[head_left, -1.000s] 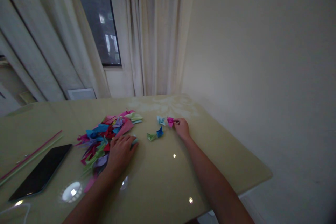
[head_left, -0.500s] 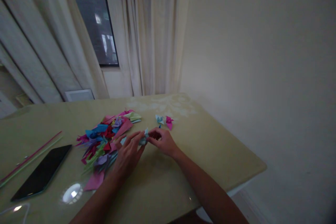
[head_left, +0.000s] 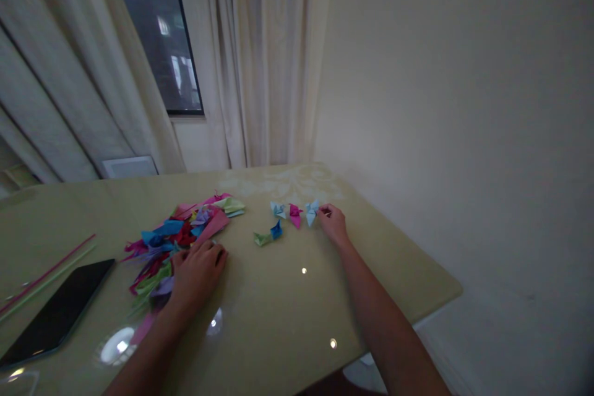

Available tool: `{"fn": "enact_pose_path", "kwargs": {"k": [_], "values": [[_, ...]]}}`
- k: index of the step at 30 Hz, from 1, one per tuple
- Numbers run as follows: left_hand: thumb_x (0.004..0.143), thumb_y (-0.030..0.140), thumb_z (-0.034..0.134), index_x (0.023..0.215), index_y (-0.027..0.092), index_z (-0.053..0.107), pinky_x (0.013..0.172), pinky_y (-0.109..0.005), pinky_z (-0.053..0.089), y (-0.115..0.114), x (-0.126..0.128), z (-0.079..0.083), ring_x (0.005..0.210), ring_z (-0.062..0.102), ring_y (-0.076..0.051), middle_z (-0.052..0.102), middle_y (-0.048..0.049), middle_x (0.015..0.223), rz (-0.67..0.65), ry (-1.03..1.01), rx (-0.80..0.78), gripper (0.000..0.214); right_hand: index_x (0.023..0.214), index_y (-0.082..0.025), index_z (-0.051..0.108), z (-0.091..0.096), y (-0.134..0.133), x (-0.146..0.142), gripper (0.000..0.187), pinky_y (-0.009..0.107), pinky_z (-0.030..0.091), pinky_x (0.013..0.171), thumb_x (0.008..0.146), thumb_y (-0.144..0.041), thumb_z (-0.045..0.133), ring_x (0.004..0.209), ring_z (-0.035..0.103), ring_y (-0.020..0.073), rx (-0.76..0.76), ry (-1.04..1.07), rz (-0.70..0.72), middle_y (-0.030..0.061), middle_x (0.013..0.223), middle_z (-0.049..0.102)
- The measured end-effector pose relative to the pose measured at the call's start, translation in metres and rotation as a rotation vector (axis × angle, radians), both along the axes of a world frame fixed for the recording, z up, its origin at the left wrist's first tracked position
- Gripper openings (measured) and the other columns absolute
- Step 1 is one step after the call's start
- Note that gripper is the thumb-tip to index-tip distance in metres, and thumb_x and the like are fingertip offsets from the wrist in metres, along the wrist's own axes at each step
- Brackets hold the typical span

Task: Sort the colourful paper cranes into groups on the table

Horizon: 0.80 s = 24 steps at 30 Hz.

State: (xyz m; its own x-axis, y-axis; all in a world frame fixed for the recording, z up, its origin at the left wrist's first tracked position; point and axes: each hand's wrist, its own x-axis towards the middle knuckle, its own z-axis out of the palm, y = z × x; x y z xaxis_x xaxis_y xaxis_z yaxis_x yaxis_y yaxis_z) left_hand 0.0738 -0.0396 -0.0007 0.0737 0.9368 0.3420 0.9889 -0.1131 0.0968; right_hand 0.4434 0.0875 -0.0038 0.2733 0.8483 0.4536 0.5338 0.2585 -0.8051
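Observation:
Between the thumb and fingertips of my right hand (head_left: 334,224) is the edge of a light blue origami crane (head_left: 312,213), low at the table top. Left of it, in a row, lie a magenta crane (head_left: 295,215) and another pale blue crane (head_left: 278,210). Nearer to me a green folded paper piece (head_left: 262,239) and a blue one (head_left: 276,230) lie side by side. My left hand (head_left: 198,272) rests palm down over the right side of a pile of colourful folded paper cranes (head_left: 174,229). Its fingers are loosely bent and apart; what lies under them is hidden.
A black tablet or phone (head_left: 60,306) lies at the left. Beside it are a pink thin stick (head_left: 51,271) and a green one (head_left: 51,279). The glossy table (head_left: 278,334) ends at a slanted right edge near the wall. Curtains (head_left: 273,74) hang behind.
My hands have moved apart. The right one carried the light blue crane away to the right end of the row; the left drew back onto the pile. The green and blue pieces are now uncovered.

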Motion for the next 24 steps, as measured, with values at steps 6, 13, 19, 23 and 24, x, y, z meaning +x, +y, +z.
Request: {"fn": "enact_pose_path", "kwargs": {"k": [6, 13, 19, 23, 24], "values": [[0.1, 0.043, 0.052, 0.099, 0.028, 0.083, 0.09, -0.044, 0.049, 0.001, 0.004, 0.009, 0.1, 0.066, -0.03, 0.074, -0.0084, 0.104, -0.048, -0.266, 0.229, 0.035, 0.096, -0.016, 0.075, 0.011, -0.019, -0.008, 0.023, 0.034, 0.051, 0.075, 0.081, -0.027, 0.06, 0.073, 0.059, 0.0199, 0.067, -0.021, -0.116, 0.008, 0.091, 0.07], [0.102, 0.041, 0.062, 0.102, 0.026, 0.08, 0.082, -0.031, 0.058, -0.013, 0.034, 0.016, 0.089, 0.072, -0.019, 0.075, -0.0044, 0.096, -0.449, -0.62, 0.378, 0.024, 0.127, -0.023, 0.068, 0.031, -0.084, -0.098, 0.041, 0.029, 0.053, 0.071, 0.093, -0.046, 0.074, 0.079, 0.062, 0.0168, 0.244, -0.108, 0.716, 0.0058, 0.105, 0.069], [0.105, 0.03, 0.055, 0.114, 0.025, 0.073, 0.088, -0.031, 0.059, -0.018, 0.043, 0.001, 0.1, 0.074, -0.02, 0.076, -0.0067, 0.108, -0.545, -0.573, 0.347, 0.02, 0.106, -0.024, 0.074, 0.012, -0.095, -0.13, 0.018, 0.031, 0.059, 0.08, 0.101, -0.04, 0.068, 0.086, 0.067, 0.0173, 0.282, -0.086, 0.883, 0.0064, 0.102, 0.069], [0.104, 0.036, 0.053, 0.125, 0.021, 0.066, 0.087, -0.037, 0.058, -0.009, 0.03, 0.005, 0.094, 0.072, -0.023, 0.075, -0.0096, 0.11, -0.31, -0.491, 0.374, 0.028, 0.097, -0.023, 0.075, 0.027, -0.086, -0.105, 0.013, 0.033, 0.058, 0.082, 0.1, -0.033, 0.066, 0.087, 0.07, 0.0198, 0.26, -0.055, 0.713, 0.0056, 0.094, 0.074], [0.104, 0.037, 0.052, 0.126, 0.02, 0.065, 0.089, -0.041, 0.057, -0.006, 0.024, 0.006, 0.098, 0.071, -0.026, 0.075, -0.0115, 0.113, -0.21, -0.419, 0.352, 0.031, 0.098, -0.023, 0.074, 0.031, -0.084, -0.095, 0.012, 0.033, 0.058, 0.08, 0.099, -0.033, 0.067, 0.085, 0.071, 0.02, 0.22, -0.028, 0.629, 0.0051, 0.092, 0.075]]}}
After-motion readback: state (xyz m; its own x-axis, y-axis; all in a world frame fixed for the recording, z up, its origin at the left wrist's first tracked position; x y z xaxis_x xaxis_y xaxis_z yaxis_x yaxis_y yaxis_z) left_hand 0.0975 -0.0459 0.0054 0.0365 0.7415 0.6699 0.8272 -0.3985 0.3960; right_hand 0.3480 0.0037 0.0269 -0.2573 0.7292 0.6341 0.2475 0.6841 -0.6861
